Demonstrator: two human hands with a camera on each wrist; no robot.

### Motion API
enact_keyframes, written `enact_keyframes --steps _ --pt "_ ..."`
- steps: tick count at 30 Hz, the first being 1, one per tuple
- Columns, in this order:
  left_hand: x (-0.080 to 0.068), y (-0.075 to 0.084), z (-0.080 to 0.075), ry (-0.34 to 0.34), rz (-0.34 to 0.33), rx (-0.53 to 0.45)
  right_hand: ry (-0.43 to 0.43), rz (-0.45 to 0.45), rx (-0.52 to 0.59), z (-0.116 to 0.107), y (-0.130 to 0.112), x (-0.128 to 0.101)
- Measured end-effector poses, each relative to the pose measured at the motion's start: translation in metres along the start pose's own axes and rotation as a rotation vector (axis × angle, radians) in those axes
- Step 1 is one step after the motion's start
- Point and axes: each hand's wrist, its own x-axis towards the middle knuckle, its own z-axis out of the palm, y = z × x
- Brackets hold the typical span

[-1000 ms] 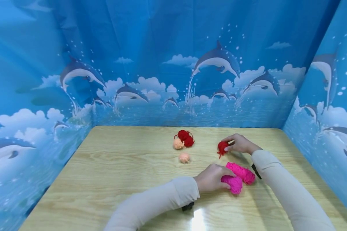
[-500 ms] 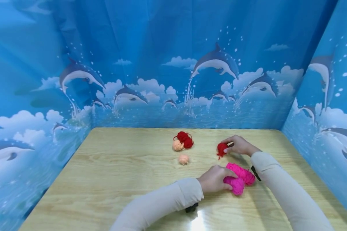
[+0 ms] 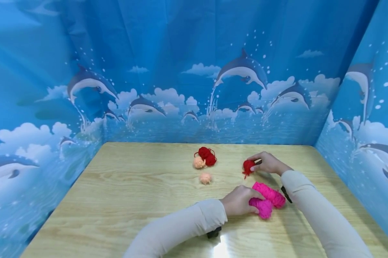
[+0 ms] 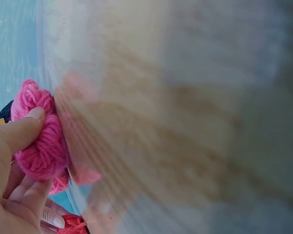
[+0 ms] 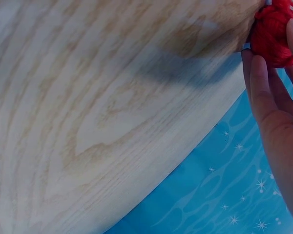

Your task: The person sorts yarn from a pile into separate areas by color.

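Observation:
My left hand [image 3: 240, 201] grips a magenta ball of yarn [image 3: 263, 208], thumb on one side and fingers on the other. Right against that ball lies a longer hot-pink skein of yarn [image 3: 271, 195]. In the left wrist view the thumb presses on the magenta yarn ball [image 4: 44, 151], and the skein shows behind it. Farther back on the table, my right hand [image 3: 267, 163] pinches a small red ball of yarn [image 3: 248, 167] with a loose tail hanging toward me. The right wrist view has the red yarn ball [image 5: 276, 39] at its upper corner, between thumb and fingers.
Toward the back middle, a dark red skein of yarn [image 3: 207, 156] touches a peach yarn ball [image 3: 199, 162]. A second peach yarn ball [image 3: 205, 178] sits nearer. Blue dolphin-print curtain [image 3: 168, 71] surrounds the wooden table [image 3: 132, 186] at the back and both sides.
My left hand has shifted slightly right with the magenta yarn ball, which stays beside the hot-pink skein. My right hand and the red yarn ball have hardly moved.

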Motion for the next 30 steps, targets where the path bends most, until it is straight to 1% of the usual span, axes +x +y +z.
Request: enact_keyframes --steps 11,16,24,30 --pt "0.000 0.002 -0.002 -0.002 -0.002 0.024 0.009 -0.004 0.008 0.000 0.001 0.000" --pt "-0.001 0.002 -0.004 -0.016 0.004 0.025 0.011 -0.012 -0.005 0.001 0.001 0.000" --pt "0.000 0.001 -0.018 -0.068 0.031 0.005 0.013 -0.012 0.011 0.001 0.002 0.000" --pt "-0.003 -0.004 -0.030 -0.065 0.009 -0.024 0.027 -0.053 -0.012 0.001 0.003 0.000"
